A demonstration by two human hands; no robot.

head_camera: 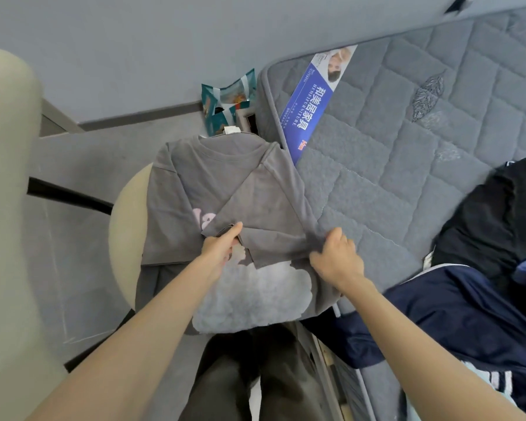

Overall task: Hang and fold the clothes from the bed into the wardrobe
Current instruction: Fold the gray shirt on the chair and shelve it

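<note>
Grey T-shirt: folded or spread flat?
Partly folded: one side of the T-shirt lies turned over, held by left hand and right hand.

Room corner: furniture and clutter
Round cream stool [125,238] on grey floor [73,268]; cream chair back [6,208] at far left. Teal packets [225,95] sit near the grey wall [134,41] — beside them a blue label [310,107] printed with white characters.

You see soft, even light with weak shadows; near your left hand [222,249] and right hand [336,259] everything is sharp, while far from them straight lines bend.
</note>
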